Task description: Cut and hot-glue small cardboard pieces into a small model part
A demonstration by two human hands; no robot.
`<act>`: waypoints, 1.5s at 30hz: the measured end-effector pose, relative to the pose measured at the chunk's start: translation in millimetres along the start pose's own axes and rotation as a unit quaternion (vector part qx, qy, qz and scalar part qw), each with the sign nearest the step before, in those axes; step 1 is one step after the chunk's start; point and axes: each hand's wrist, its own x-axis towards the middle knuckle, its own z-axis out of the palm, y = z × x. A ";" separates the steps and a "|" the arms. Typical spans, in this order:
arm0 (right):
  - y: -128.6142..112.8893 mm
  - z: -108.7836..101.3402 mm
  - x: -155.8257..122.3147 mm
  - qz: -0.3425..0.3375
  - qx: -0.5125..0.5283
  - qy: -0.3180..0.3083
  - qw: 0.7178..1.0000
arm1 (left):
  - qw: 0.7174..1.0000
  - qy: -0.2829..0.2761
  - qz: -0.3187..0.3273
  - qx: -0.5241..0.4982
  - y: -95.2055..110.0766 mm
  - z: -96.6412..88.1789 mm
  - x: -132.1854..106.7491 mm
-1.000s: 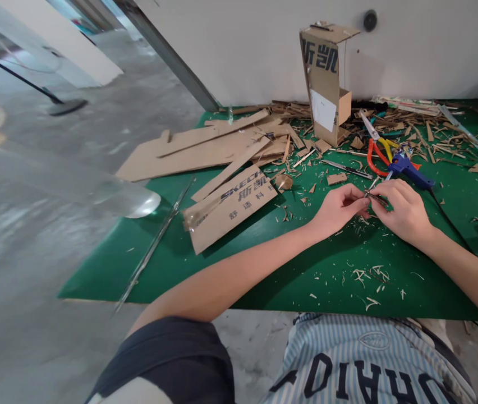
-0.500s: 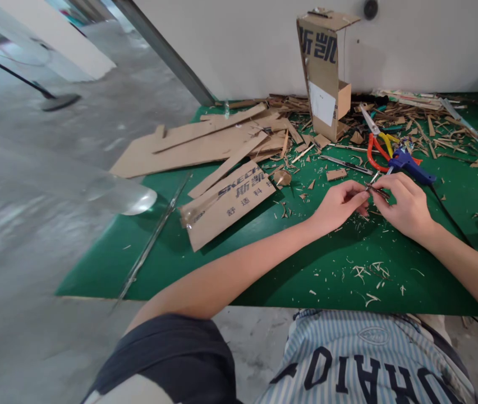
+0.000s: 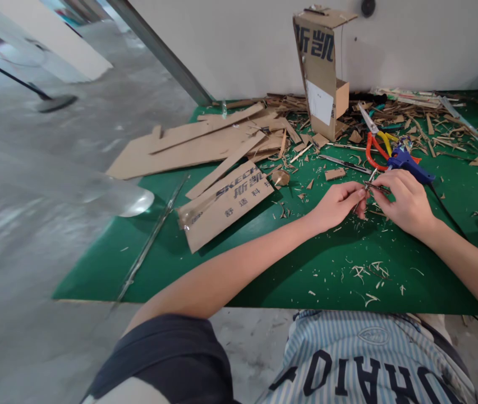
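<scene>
Low over the green table, my left hand point(image 3: 340, 206) and my right hand point(image 3: 407, 203) meet, fingertips almost touching. Both are closed in a pinch around small, thin, dark pieces point(image 3: 377, 187), too small and too covered by fingers to name. Just beyond my right hand lies a blue glue gun point(image 3: 411, 166), its cord running off to the right. Orange-and-yellow-handled scissors point(image 3: 374, 147) rest behind it. A slim utility knife point(image 3: 346, 163) and a small cardboard block point(image 3: 335, 174) lie beyond my left hand. Pale shavings point(image 3: 371, 272) are scattered below my hands.
An upright cardboard structure point(image 3: 321, 84) stands at the back by the wall, among heaped cardboard scraps point(image 3: 424, 120). Cardboard sheets point(image 3: 171, 157) and a printed piece point(image 3: 230, 207) lie on the left. A clear strip point(image 3: 150, 244) crosses the table point(image 3: 96, 275) near its left edge.
My fingers have shifted slightly around the small dark pieces, which show a little more now. The whole view has moved slightly; the other things on the table stay put.
</scene>
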 end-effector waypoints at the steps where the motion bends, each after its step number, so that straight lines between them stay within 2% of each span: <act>1: -0.8 0.0 0.1 0.001 -0.003 0.005 1.000 | 1.000 0.004 -0.004 -0.013 -0.7 0.4 -0.2; 5: -5.2 -0.1 0.2 0.005 -0.009 0.017 1.000 | 0.996 0.055 -0.024 -0.064 -4.4 2.5 -1.3; 7: -6.7 -0.6 0.5 -0.005 -0.011 0.012 1.000 | 0.995 0.063 -0.032 -0.070 -5.5 2.9 -1.6; 11: -4.6 -1.9 1.5 -0.017 -0.020 -0.003 1.000 | 0.996 0.036 -0.045 -0.068 -3.5 2.3 -1.3; 16: 2.3 -2.9 1.1 -0.014 -0.007 -0.012 1.000 | 0.998 -0.013 -0.026 -0.060 1.9 -0.2 0.0; 19: 2.9 -2.9 0.0 -0.008 0.001 -0.007 1.000 | 0.997 -0.019 -0.026 -0.066 1.4 -0.2 -0.1; 25: -3.7 -3.4 -1.4 0.022 0.006 -0.016 1.000 | 0.994 0.064 -0.047 -0.074 -6.0 3.8 -2.1; 27: -4.5 -3.3 -1.9 0.019 0.006 -0.027 0.999 | 0.993 0.070 -0.052 -0.074 -6.5 4.1 -2.2; 32: 0.6 -2.8 -3.3 0.024 -0.005 -0.033 0.999 | 0.994 0.023 -0.066 -0.084 -2.1 0.9 -1.3; 37: 6.0 -2.9 -2.7 -0.007 -0.003 -0.018 1.000 | 0.993 -0.033 -0.056 -0.096 1.4 -1.6 -0.9; 39: 5.0 -2.0 -2.5 -0.007 -0.001 -0.016 1.000 | 0.993 -0.022 -0.060 -0.096 0.5 -0.8 -1.0; 42: 0.6 -0.3 -2.0 0.018 0.008 -0.018 1.000 | 0.993 0.025 -0.062 -0.092 -2.3 1.2 -1.3; 45: -4.3 -1.5 -0.6 0.041 0.041 -0.018 0.998 | 0.994 0.059 -0.039 -0.082 -3.3 3.5 -2.6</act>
